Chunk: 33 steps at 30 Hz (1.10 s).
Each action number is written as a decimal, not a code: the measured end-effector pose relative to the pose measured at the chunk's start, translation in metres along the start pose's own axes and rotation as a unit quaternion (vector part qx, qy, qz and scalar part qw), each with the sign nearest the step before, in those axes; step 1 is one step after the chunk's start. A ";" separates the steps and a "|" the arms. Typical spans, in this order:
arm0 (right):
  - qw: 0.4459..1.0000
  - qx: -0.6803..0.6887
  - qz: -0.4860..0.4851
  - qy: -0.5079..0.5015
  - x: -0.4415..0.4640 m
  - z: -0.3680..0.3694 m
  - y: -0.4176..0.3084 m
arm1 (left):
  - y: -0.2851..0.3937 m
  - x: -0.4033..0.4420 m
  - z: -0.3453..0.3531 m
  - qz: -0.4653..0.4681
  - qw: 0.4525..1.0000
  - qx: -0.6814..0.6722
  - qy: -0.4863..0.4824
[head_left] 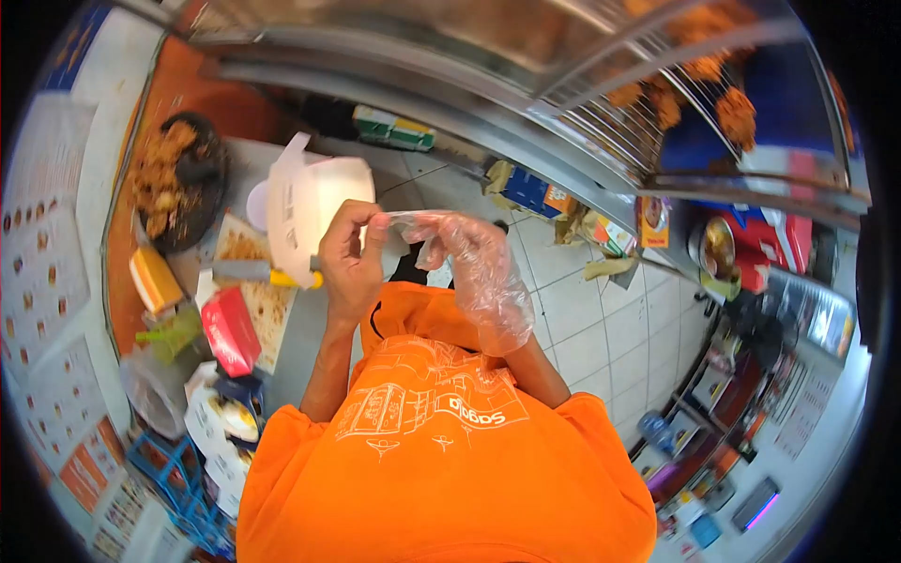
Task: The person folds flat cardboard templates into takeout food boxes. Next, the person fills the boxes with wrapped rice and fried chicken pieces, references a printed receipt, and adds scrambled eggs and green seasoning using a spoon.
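A clear disposable plastic glove [496, 293] covers my right hand [479, 258] and hangs loose and wrinkled round the wrist. My left hand [352, 246] pinches the stretched fingertip end of that glove between thumb and finger. Inside the plastic, the fingers of my right hand are partly bent and apart, with nothing held in them. Just beyond my left hand stands a white paper takeaway box [319, 211] with its flaps up. Beside the box lies a knife or cleaver with a yellow handle [296, 279], its blade on a crumb-covered board [267, 314].
A black stone mortar [208, 202] with fried food scraps sits at the far left. Nearer are a red carton [231, 330], a yellow carton [155, 280] and a blue plastic rack [178, 483]. A display case with fried chicken [736, 117] spans the upper right. Tiled floor [587, 314] lies below.
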State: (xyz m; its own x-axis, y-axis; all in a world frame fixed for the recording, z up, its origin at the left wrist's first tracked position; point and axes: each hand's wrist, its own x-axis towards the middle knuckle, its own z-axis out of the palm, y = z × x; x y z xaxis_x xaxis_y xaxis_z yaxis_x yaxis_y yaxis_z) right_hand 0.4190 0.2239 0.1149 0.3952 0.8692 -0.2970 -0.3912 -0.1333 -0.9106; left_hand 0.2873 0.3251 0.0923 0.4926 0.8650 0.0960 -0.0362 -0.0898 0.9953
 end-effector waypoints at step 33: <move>0.924 -0.231 -0.027 -0.303 -0.045 -0.072 -0.060 | -0.044 0.088 -0.269 0.025 0.918 0.167 0.358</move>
State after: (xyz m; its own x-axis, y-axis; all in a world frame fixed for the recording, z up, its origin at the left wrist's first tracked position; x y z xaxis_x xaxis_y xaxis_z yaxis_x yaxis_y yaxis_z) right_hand 0.4849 0.1587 0.1624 -0.1897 0.9688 -0.1594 0.0671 -0.1491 -0.9865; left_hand 0.0985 0.5379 0.0600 -0.2047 0.9480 0.2438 0.2853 -0.1805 0.9413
